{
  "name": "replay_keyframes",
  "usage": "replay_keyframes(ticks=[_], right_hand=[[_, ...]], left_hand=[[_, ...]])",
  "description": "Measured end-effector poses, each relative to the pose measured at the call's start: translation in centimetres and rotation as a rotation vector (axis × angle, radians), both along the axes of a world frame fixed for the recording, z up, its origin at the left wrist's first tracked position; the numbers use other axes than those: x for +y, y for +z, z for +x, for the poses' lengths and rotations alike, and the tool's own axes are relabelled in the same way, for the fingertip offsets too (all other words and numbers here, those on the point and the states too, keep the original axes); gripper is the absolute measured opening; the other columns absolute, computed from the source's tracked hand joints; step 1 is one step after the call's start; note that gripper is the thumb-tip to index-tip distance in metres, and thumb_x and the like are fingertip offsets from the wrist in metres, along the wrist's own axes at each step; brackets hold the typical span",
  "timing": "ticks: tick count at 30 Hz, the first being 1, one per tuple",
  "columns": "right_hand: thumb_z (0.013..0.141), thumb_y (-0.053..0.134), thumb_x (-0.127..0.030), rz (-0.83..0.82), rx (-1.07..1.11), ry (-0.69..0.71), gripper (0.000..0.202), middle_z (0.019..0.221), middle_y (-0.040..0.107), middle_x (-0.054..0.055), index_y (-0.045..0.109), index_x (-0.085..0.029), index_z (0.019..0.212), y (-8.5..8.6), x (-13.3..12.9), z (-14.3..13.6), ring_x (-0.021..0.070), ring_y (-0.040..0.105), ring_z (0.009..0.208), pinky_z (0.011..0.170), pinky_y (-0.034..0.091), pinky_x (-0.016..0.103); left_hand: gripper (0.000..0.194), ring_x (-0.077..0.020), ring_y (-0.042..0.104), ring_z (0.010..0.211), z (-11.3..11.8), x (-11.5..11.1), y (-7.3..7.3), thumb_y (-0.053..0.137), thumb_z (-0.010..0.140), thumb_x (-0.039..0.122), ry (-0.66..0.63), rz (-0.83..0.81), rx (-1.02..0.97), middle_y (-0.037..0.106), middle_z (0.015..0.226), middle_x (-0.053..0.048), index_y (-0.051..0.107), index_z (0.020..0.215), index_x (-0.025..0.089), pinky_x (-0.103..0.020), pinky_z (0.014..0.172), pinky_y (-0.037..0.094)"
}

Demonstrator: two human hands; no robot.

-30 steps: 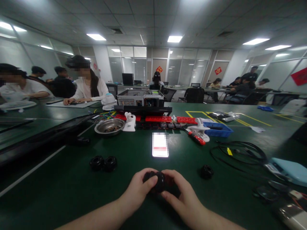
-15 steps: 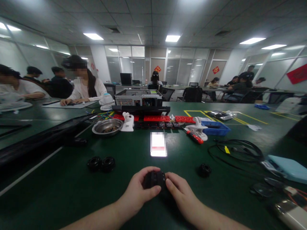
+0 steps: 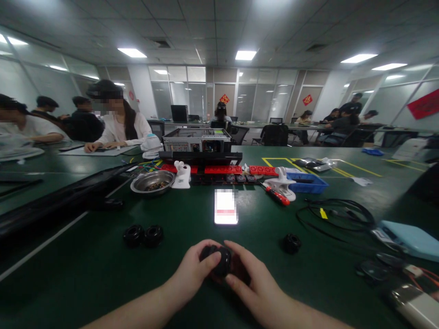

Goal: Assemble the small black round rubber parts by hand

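Observation:
Low in the middle of the view, my left hand [image 3: 196,264] is wrapped round a black round part [image 3: 224,261], its thumb pressed across the near face. My right hand [image 3: 251,276] curves about the part's right side, with the thumb at the lower edge and the fingers at the upper edge. Much of the part is hidden by my fingers, and its exact kind is unclear. To the left on the table lie two black ring-shaped pieces [image 3: 153,236] side by side. Another black ring-shaped piece [image 3: 292,243] lies to the right.
Beyond my hands a lit phone [image 3: 225,208] lies on the green table [image 3: 192,214]. Farther back are a metal bowl [image 3: 137,185], a red-handled screwdriver [image 3: 278,196], a blue tray [image 3: 317,183] and an open computer case [image 3: 197,137]. Coiled black cables [image 3: 338,205] lie right. Co-workers sit beyond.
The black part has turned in my left hand, so its round face shows more. My right hand's fingers have spread and moved from its right side to its upper and lower edges.

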State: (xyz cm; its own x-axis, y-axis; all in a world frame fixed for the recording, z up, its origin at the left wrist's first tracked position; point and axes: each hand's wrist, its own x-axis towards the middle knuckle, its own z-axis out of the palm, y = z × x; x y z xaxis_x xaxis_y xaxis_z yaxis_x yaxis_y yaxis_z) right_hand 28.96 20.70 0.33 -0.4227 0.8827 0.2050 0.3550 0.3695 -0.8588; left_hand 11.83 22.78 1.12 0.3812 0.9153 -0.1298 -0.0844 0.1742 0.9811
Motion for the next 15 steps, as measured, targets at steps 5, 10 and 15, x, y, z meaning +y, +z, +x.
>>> replay_keyframes(ticks=[5,10,15], right_hand=[[0.083,0.043,-0.038,-0.111,0.109,-0.031,0.028,0.076,0.050,0.002,0.047,-0.016,0.101,0.07,0.50,-0.19,0.0135,0.048,0.068,0.061,0.040,0.025],[0.082,0.036,-0.054,-0.078,0.121,-0.007,0.043,0.067,0.047,0.001,0.050,-0.014,0.075,0.11,0.77,-0.09,0.0125,0.043,0.062,0.056,0.035,0.023],[0.083,0.035,-0.054,-0.059,0.098,0.003,0.044,0.067,0.047,0.001,0.050,-0.014,0.070,-0.59,0.97,-0.08,0.0124,0.042,0.062,0.056,0.035,0.023]], left_hand=[[0.041,-0.0198,0.055,0.078,-0.15,-0.26,-0.43,0.065,0.061,0.041,0.072,0.082,0.056,0.056,0.086,-0.005,0.054,0.092,0.016,-0.031,0.066,0.045],[0.047,-0.0224,0.055,0.084,-0.17,-0.75,-0.14,0.071,0.054,0.036,0.091,0.202,0.148,0.058,0.091,-0.006,0.055,0.094,0.017,-0.032,0.074,0.043],[0.044,-0.0238,0.054,0.091,0.03,-0.86,-0.07,0.070,0.056,0.031,0.059,0.281,0.190,0.059,0.099,-0.007,0.055,0.095,0.018,-0.033,0.080,0.041]])
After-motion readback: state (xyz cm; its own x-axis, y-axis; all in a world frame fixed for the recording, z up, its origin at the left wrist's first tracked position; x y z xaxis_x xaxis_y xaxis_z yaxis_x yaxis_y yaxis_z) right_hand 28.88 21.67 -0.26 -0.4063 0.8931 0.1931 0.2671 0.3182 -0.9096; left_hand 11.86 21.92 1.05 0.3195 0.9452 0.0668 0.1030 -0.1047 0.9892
